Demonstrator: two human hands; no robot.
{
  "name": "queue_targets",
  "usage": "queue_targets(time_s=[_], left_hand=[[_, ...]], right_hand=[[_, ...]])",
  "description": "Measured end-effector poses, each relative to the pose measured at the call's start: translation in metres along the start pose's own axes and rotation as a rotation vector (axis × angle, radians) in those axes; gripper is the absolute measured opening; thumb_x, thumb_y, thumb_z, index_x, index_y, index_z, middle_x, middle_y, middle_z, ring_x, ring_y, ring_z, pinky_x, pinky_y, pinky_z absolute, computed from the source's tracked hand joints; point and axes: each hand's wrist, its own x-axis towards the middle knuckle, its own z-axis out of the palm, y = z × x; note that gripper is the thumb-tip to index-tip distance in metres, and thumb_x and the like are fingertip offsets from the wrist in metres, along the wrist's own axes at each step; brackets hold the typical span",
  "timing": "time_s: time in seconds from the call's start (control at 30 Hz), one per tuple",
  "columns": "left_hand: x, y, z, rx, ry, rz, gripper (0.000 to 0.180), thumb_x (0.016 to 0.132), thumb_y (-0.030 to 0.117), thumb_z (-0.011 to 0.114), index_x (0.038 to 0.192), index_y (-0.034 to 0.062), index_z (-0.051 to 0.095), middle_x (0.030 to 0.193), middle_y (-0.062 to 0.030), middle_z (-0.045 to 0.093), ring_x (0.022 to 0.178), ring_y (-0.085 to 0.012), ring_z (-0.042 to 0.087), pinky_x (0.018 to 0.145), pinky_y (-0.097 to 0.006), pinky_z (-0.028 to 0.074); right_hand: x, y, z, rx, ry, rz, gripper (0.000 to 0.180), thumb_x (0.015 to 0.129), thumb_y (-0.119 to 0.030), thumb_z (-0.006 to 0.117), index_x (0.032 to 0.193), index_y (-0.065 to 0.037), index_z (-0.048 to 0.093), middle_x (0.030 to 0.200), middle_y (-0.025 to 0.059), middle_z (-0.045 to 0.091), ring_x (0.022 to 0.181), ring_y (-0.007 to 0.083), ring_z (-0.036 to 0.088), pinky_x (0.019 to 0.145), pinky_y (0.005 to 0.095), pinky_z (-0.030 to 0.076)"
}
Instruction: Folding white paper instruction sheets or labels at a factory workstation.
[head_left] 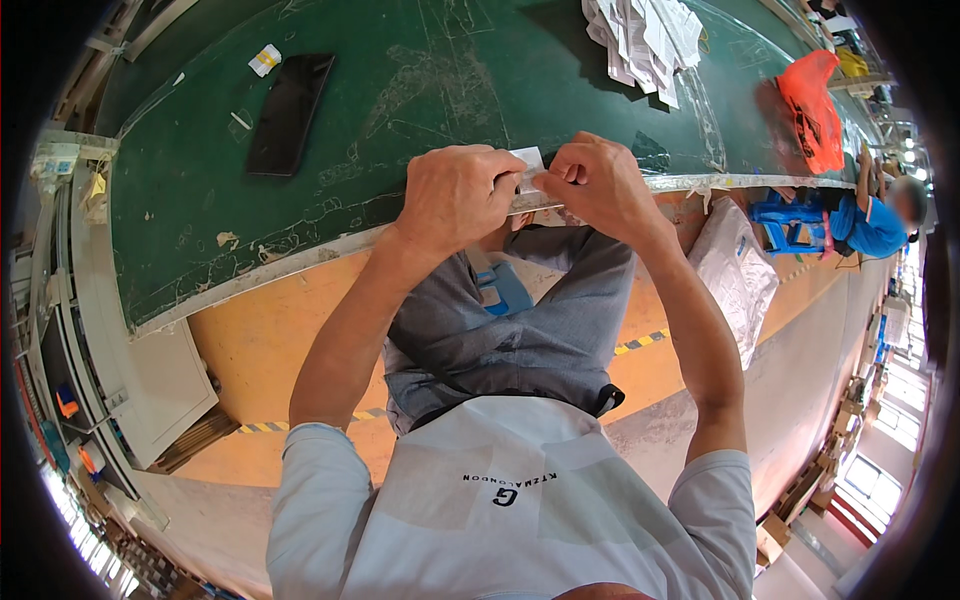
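Between my two hands, at the near edge of the green table (400,120), is a small white piece of paper (527,160). My left hand (455,195) has its fingers curled, with thumb and forefinger pinching the paper's left side. On the other side my right hand (600,185) is closed too, its thumb and finger tips at the paper's right edge. The fingers hide part of the paper, so any fold in it cannot be made out. A loose pile of white paper slips (645,40) lies farther back on the right.
A black phone (290,115) and a small white bundle with a yellow band (265,60) lie at the left. A red plastic bag (812,110) sits at the table's right end. Beyond a silvery sack (735,265), a person in blue (870,225) is near a blue stool (790,222).
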Motion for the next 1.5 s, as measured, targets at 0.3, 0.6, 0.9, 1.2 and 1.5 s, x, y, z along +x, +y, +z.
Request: queue_targets(time_s=[0.3,0.6,0.9,1.2,1.5], left_hand=[[-0.006,0.004,0.004,0.064,0.005,-0.105,0.012,0.084,0.02,0.075,0.093,0.0137,0.081,0.085,-0.0056,0.075,0.078,-0.0285,0.072,0.068,-0.038,0.056],[0.005,0.008,0.005,0.053,-0.006,-0.1,0.01,0.084,0.019,0.075,0.091,0.013,0.08,0.085,-0.0064,0.074,0.078,-0.029,0.072,0.066,-0.038,0.055],[0.003,0.004,-0.001,0.038,-0.131,-0.226,0.015,0.077,0.023,0.07,0.087,0.0168,0.079,0.086,-0.0108,0.074,0.083,-0.036,0.072,0.072,-0.047,0.057],[0.0,0.003,0.019,-0.028,0.086,-0.161,0.008,0.072,0.018,0.071,0.074,0.0124,0.077,0.075,-0.0133,0.072,0.073,-0.0375,0.071,0.065,-0.05,0.055],[0.006,0.006,0.015,-0.013,0.021,-0.221,0.027,0.077,0.021,0.08,0.101,0.0104,0.076,0.088,-0.0169,0.075,0.085,-0.0371,0.074,0.076,-0.049,0.057]], right_hand=[[-0.035,-0.014,0.02,-0.211,0.267,-0.358,0.022,0.084,-0.013,0.077,0.102,-0.006,0.067,0.108,0.0103,0.069,0.101,0.0304,0.066,0.087,0.0439,0.05],[-0.071,-0.017,0.038,-0.306,0.184,-0.456,0.022,0.083,-0.008,0.066,0.104,-0.003,0.062,0.137,0.0143,0.065,0.133,0.0307,0.059,0.108,0.0477,0.047],[-0.062,-0.03,0.025,-0.221,0.04,-0.435,0.027,0.084,-0.013,0.072,0.11,-0.009,0.067,0.137,0.0117,0.063,0.131,0.0302,0.058,0.111,0.0487,0.042],[-0.07,-0.005,0.037,-0.267,0.092,-0.492,0.023,0.094,-0.01,0.065,0.115,0.0,0.061,0.146,0.0198,0.058,0.137,0.0409,0.053,0.117,0.0547,0.037],[-0.063,0.002,0.034,-0.238,0.088,-0.508,0.023,0.088,-0.002,0.066,0.111,0.0,0.06,0.144,0.021,0.059,0.136,0.0431,0.053,0.117,0.0558,0.038]])
